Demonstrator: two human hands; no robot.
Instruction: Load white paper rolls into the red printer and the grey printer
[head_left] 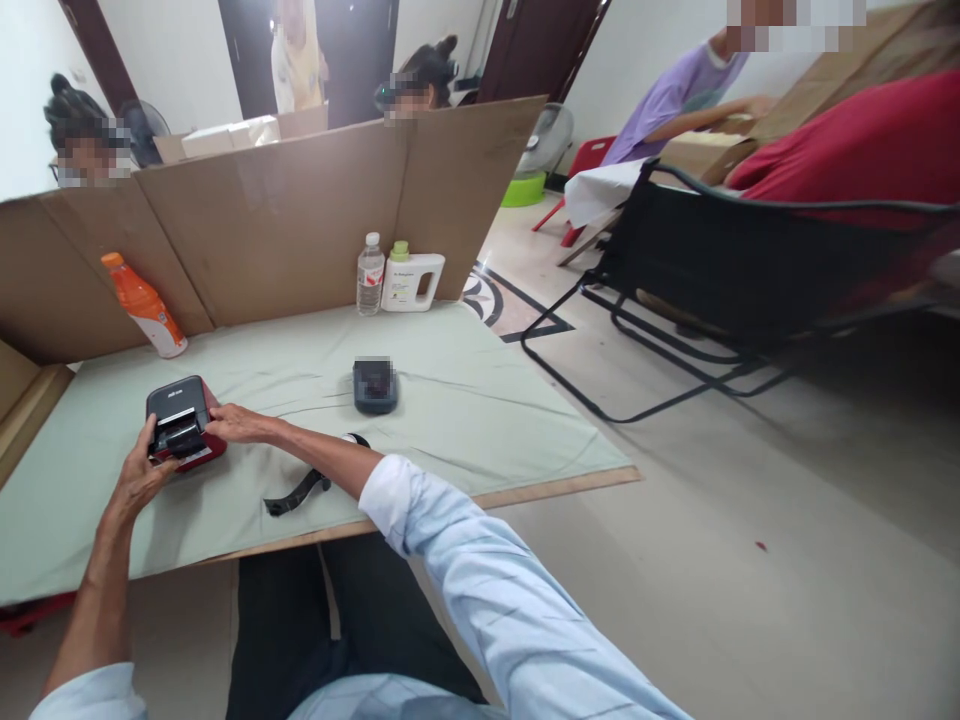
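1. We see a small red and black box (180, 425) lying on the table (465, 420), near the left end of its front half, on the pale green cloth that covers it.
2. Our left hand (139, 478) comes at the box from the near side, the fingers spread and curled up against its front and left edge; this grip is wrapped loosely about the box, touching it.
3. Our right hand (238, 424) lies flat against the right side of the box, fingers stretched along its edge; this grip presses on the box but is not closed around it.
4. So the box sits between both hands and rests on the cloth, not lifted.
5. The left forearm is bare and runs up from the lower left; the right arm crosses from the lower middle, its light blue sleeve pushed back from the wrist.
6. A black strap (300, 490) lies on the cloth just under the right forearm.
7. A dark phone (375, 385) lies flat near the middle of the table, well apart from the hands.
8. At the far edge, against a cardboard screen (285, 220), stand a clear water bottle (370, 275) and a white jug (411, 280) side by side; an orange bottle (146, 308) leans at the far left.
9. A black folding chair (735, 270) stands on the floor to the right; other people sit beyond the screen.
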